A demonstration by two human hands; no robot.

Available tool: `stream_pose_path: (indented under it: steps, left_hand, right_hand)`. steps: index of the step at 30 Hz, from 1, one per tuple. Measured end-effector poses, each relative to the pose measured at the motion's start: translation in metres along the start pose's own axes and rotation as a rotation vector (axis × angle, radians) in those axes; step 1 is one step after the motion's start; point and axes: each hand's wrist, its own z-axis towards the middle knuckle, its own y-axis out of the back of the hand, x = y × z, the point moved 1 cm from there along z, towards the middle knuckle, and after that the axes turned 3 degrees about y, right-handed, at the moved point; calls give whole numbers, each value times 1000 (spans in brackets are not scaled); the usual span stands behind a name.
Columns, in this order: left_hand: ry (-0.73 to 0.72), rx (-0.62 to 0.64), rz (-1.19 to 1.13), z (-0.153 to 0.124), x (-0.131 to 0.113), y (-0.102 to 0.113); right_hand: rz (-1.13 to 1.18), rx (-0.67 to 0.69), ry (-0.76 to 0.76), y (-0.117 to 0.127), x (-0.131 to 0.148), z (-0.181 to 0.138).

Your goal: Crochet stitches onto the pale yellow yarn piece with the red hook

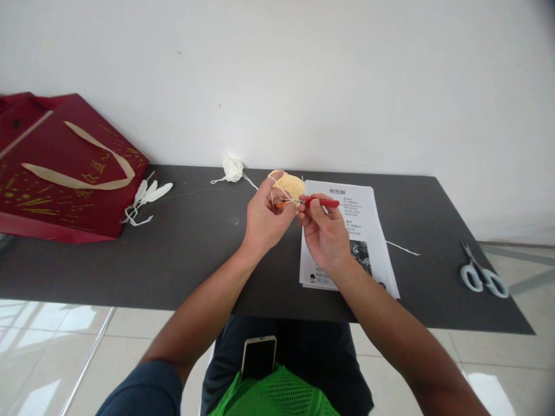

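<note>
My right hand [323, 228] is closed around the red handle of a crochet hook [323, 202], whose thin metal shaft points left toward my other hand. My left hand [271, 208] has its fingers curled, with pale yarn looped over the index finger. It pinches a small crochet piece at the hook's tip; the fingers hide most of that piece. Just behind both hands lies a pale yellow ball of yarn [291, 184]. A bit of orange shows between the fingers, too small to name.
Printed pattern sheets [381, 271] lie under my right hand. Scissors [481, 271] rest at the table's right end. A white yarn ball [233, 168] sits by the wall. On the left are white crocheted pieces [150, 192] and a red gift bag [73, 173]. A phone [259, 356] lies on my lap.
</note>
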Motion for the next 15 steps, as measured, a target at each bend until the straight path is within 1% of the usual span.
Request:
stream_pose_path:
  steps: [7, 15]
  left_hand:
    - [-32, -69, 20, -4, -3, -5]
    - [-66, -64, 18, -5, -3, -3]
  right_hand:
    - [-15, -14, 44, 0, 0, -1]
    - [10, 10, 56, 0, 0, -1]
